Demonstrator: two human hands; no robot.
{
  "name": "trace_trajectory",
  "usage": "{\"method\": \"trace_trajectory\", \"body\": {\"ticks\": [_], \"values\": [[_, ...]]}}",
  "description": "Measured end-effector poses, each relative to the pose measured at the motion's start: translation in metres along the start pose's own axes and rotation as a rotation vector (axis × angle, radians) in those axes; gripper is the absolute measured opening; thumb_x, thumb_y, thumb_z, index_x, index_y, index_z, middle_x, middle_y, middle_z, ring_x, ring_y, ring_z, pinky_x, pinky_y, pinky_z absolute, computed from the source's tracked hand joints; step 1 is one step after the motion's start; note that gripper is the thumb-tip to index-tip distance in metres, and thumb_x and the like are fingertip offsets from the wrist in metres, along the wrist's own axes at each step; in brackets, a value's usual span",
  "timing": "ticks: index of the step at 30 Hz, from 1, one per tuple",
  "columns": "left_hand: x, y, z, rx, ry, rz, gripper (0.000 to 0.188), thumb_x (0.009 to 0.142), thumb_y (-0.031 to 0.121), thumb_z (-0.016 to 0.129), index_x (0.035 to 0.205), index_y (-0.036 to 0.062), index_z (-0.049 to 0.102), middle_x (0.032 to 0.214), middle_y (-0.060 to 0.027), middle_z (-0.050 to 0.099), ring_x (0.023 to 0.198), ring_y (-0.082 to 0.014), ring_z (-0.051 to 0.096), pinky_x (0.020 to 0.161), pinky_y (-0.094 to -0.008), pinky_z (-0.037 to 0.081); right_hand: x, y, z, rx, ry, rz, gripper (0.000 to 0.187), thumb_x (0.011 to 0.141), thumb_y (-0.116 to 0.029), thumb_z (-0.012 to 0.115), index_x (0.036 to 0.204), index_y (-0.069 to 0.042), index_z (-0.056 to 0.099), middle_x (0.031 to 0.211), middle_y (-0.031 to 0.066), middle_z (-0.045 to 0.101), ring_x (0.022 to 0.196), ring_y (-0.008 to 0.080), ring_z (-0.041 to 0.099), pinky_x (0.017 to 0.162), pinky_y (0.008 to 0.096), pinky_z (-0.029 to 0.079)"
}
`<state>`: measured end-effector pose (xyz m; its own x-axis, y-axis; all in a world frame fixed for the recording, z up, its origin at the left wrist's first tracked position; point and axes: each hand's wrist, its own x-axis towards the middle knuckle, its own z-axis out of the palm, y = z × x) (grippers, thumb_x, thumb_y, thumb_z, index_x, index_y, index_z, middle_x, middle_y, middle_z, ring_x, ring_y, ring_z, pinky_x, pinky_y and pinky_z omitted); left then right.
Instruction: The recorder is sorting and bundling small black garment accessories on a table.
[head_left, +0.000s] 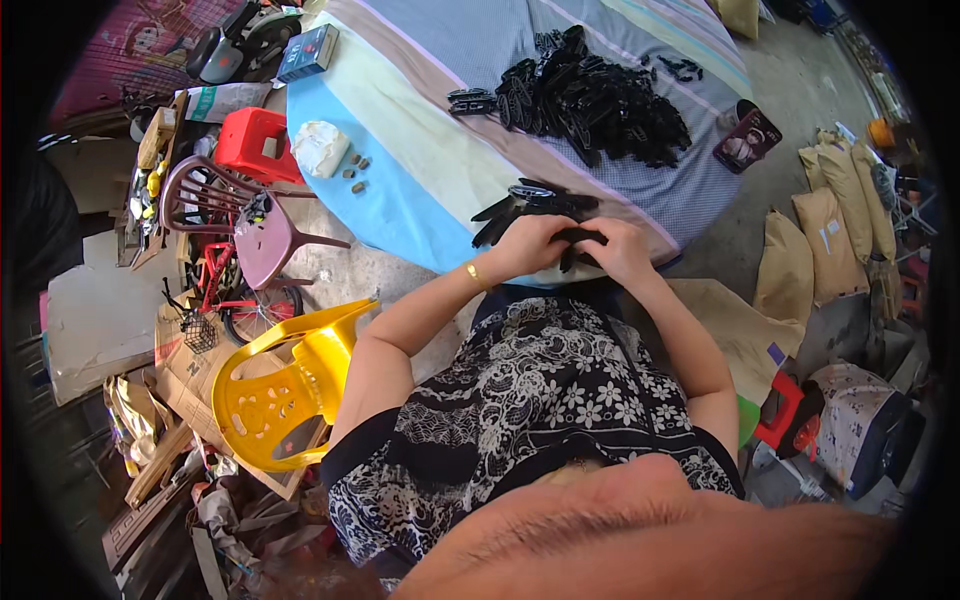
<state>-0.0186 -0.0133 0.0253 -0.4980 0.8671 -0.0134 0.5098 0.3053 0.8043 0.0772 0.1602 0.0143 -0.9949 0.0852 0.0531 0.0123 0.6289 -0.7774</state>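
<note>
Close together at the near edge of the cloth-covered table, my left hand (533, 246) and my right hand (621, 250) both have their fingers closed on a slim black piece (578, 236). It looks like a long plastic part; its exact kind is too small to tell. Just beyond my hands lies a small pile of similar black pieces (535, 200), partly hidden by my left hand. Farther back spreads a large heap of black slotted pieces (600, 105), with a short row of them at its left side.
On the striped cloth (420, 150) lie a phone (748, 140) at right, a white bag (320, 149) and a blue box (308, 53) at left. A yellow chair (280, 400), purple chair (262, 240) and red stool (255, 143) stand left. Brown sacks (828, 245) stand right.
</note>
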Motion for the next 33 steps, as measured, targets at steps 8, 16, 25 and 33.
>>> {"method": "trace_trajectory", "body": {"ticks": [8, 16, 25, 33], "values": [[0.041, -0.022, 0.029, 0.445, 0.084, 0.215, 0.022, 0.072, 0.013, 0.063, 0.093, 0.0084, 0.063, 0.089, -0.009, 0.058, 0.087, -0.0276, 0.05, 0.081, -0.0356, 0.043, 0.043, 0.146, -0.046, -0.332, 0.439, 0.183, 0.031, 0.078, -0.014, 0.061, 0.107, -0.006, 0.057, 0.1, 0.0126, 0.06, 0.082, 0.0268, 0.06, 0.072, 0.0374, 0.048], [0.111, -0.055, 0.025, 0.666, 0.227, 0.188, 0.03, 0.074, 0.009, 0.052, 0.103, 0.0127, 0.058, 0.09, -0.0105, 0.052, 0.083, -0.0281, 0.052, 0.072, -0.0352, 0.045, 0.053, 0.148, -0.043, -0.646, 0.248, 0.285, 0.02, 0.081, -0.016, 0.057, 0.101, -0.011, 0.058, 0.098, 0.0098, 0.053, 0.093, 0.0297, 0.054, 0.076, 0.0411, 0.047], [0.13, -0.072, 0.025, 0.85, 0.159, 0.303, 0.018, 0.074, 0.013, 0.054, 0.092, 0.0137, 0.054, 0.082, -0.0061, 0.048, 0.079, -0.0215, 0.053, 0.062, -0.0328, 0.046, 0.037, 0.142, -0.032, -0.652, 0.239, 0.077, 0.014, 0.079, -0.016, 0.058, 0.085, -0.005, 0.053, 0.083, 0.0105, 0.058, 0.084, 0.0296, 0.057, 0.069, 0.0403, 0.048], [0.077, -0.031, 0.023, -1.018, 0.157, -0.338, 0.018, 0.089, 0.015, 0.051, 0.105, 0.006, 0.053, 0.097, -0.0077, 0.061, 0.08, -0.0183, 0.062, 0.069, -0.0295, 0.053, 0.02, 0.042, -0.014, 0.337, 0.481, 0.216, 0.021, 0.072, -0.011, 0.07, 0.086, 0.0, 0.058, 0.075, 0.008, 0.063, 0.067, 0.0153, 0.06, 0.062, 0.0268, 0.048]]}}
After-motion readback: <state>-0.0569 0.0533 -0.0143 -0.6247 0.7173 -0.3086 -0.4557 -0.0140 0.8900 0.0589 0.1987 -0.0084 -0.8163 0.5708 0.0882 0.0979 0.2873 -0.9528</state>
